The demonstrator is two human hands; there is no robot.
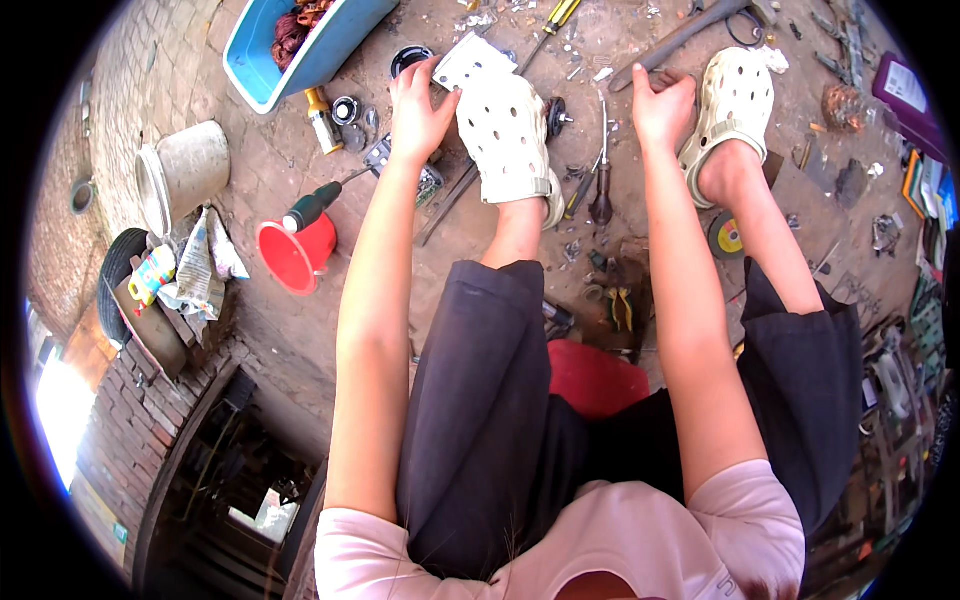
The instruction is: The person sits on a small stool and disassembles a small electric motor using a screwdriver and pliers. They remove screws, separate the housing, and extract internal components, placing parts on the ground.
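My left hand [418,112] reaches down beside my left clog, its thumb and fingers closed at the edge of a white plate with small dark holes [472,62]. The toe of the cream clog [503,135] overlaps that plate. Beside my right clog [735,100], the fingers of my right hand [663,108] are curled in; whatever may be inside them is hidden. Its thumb tip overlaps the worn wooden handle [680,42] of a long tool on the ground. Between my feet lies a screwdriver [601,190] with a dark handle.
A blue tub [330,60] holds reddish-brown coiled material. Further left are a red plastic funnel-like container [300,255], a green-and-black tool [312,205] and a grey bucket [190,170]. A cutting disc [727,235] lies by my right ankle. A red seat [595,378] is under me.
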